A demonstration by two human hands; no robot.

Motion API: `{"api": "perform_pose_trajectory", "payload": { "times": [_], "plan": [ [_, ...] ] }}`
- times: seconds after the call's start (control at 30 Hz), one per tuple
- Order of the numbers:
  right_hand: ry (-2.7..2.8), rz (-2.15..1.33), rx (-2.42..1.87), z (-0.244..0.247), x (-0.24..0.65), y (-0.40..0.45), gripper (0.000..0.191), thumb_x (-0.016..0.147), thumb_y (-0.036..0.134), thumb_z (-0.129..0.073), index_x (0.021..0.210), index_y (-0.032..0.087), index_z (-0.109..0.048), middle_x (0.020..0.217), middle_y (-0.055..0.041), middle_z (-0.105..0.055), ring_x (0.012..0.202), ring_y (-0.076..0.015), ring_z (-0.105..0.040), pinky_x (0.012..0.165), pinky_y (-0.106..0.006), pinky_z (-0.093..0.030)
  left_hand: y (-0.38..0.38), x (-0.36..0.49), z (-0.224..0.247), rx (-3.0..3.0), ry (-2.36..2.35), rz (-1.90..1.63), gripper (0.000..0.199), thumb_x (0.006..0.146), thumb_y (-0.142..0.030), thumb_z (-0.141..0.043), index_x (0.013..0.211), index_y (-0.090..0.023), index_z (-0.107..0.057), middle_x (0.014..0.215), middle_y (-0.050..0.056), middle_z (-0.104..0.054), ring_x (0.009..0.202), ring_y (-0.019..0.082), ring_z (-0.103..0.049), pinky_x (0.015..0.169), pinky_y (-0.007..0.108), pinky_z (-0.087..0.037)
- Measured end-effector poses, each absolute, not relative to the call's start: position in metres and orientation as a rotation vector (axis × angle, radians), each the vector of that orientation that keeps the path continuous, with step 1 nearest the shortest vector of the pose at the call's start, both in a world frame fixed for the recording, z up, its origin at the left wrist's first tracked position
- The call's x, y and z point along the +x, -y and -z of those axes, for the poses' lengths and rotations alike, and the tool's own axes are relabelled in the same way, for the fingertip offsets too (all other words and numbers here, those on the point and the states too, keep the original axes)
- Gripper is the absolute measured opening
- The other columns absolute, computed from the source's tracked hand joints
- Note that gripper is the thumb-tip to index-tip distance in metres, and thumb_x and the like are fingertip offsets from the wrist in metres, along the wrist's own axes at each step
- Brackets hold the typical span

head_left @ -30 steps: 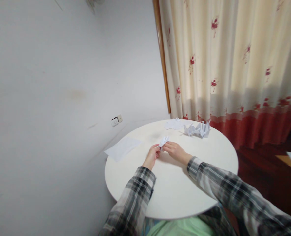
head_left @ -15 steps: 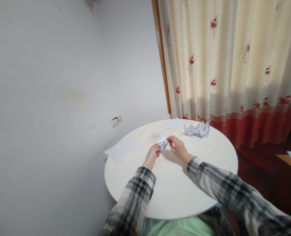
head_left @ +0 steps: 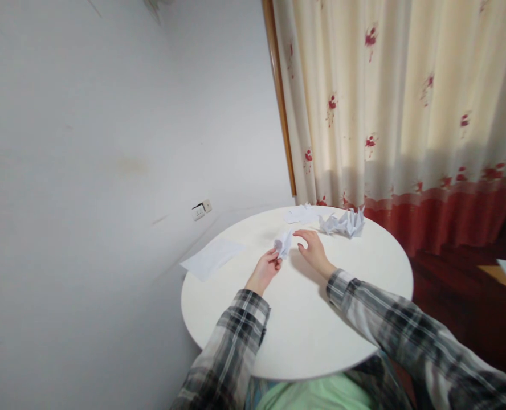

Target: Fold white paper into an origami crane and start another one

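Note:
My left hand (head_left: 268, 269) pinches a small folded white paper figure (head_left: 283, 244) at its lower end, holding it above the round white table (head_left: 308, 336). Pointed flaps rise from the paper on its upper right side; its exact shape is too small to make out. Just to the right of it, my right hand (head_left: 314, 251) is held with thumb and index finger apart and nothing between them. A narrow gap shows between those fingertips and the paper.
Several folded paper cranes (head_left: 345, 223) stand together at the table's back right. Paper pieces (head_left: 302, 213) lie at the back edge, and a flat white sheet (head_left: 212, 258) at the left. A wall (head_left: 86, 228) with a socket (head_left: 199, 212) borders the left; a flowered curtain (head_left: 398, 114) hangs behind.
My right hand has let go of the paper figure and moved slightly right, its fingers opening. The figure has turned a little in my left hand and now shows more of its upright flaps.

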State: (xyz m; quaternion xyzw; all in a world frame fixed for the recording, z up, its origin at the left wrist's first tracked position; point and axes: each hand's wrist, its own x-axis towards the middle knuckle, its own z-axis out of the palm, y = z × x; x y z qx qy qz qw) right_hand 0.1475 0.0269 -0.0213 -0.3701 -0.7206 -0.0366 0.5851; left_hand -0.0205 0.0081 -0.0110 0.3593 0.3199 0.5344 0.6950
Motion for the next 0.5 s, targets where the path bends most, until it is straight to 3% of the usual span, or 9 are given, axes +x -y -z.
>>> {"api": "perform_pose_trajectory", "payload": {
  "times": [0.23,0.5],
  "plan": [
    [1.734,0.105,-0.862,0.0235,0.1456,-0.0280,0.029,0.068,0.011,-0.052,0.096,0.016,-0.055,0.095,-0.0076,-0.059,0.092,-0.0219,-0.048,0.083,-0.042,-0.038,-0.0074,-0.0226,0.0104,0.730,-0.659,-1.098,0.016,0.067,-0.005,-0.048,0.079,-0.015,-0.046,0.060,-0.001,-0.047,0.046,0.005,-0.041,0.041,0.016,-0.027],
    [1.660,0.083,-0.811,0.0184,0.1462,-0.0232,0.032,0.069,0.009,-0.046,0.099,0.018,-0.052,0.097,-0.0075,-0.056,0.094,-0.0214,-0.048,0.083,-0.041,-0.039,-0.0091,-0.0251,0.0119,0.710,-0.649,-1.105,0.014,0.066,-0.005,-0.048,0.076,-0.014,-0.045,0.061,0.000,-0.047,0.045,0.005,-0.041,0.040,0.017,-0.027]
  ]
}}
